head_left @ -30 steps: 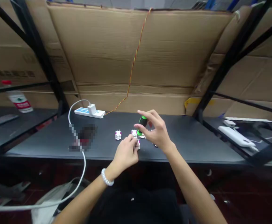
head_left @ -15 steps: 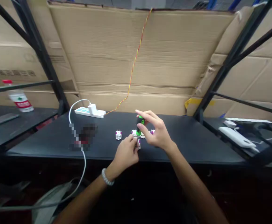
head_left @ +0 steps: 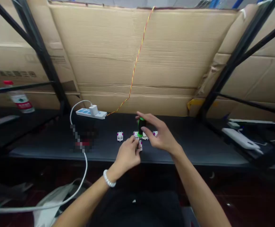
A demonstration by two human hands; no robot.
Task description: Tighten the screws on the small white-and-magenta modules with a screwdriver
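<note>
My right hand [head_left: 162, 135] has its fingers round the black and green handle of a screwdriver [head_left: 141, 126], which stands nearly upright. A finger lies over the handle's top, and the thumb is on its near side. Just below, my left hand [head_left: 128, 154] is closed on a small white and purple plug piece [head_left: 140, 145] at the table's front. The screwdriver's tip is hidden behind the left fingers. Beyond the hands lie more such pieces, partly covered, and one white and purple piece [head_left: 120, 136] lies apart on the left.
On the black table [head_left: 186, 138] a white power strip [head_left: 91, 113] with a plugged-in charger stands at the back left. Its white cable [head_left: 86, 164] hangs over the front edge. Cardboard [head_left: 104, 56] closes off the back. A water bottle [head_left: 22, 101] stands far left.
My right hand has shifted slightly, with its fingers lying flatter over the screwdriver's top and the wrist a little further right. My left hand stays in place on the piece.
</note>
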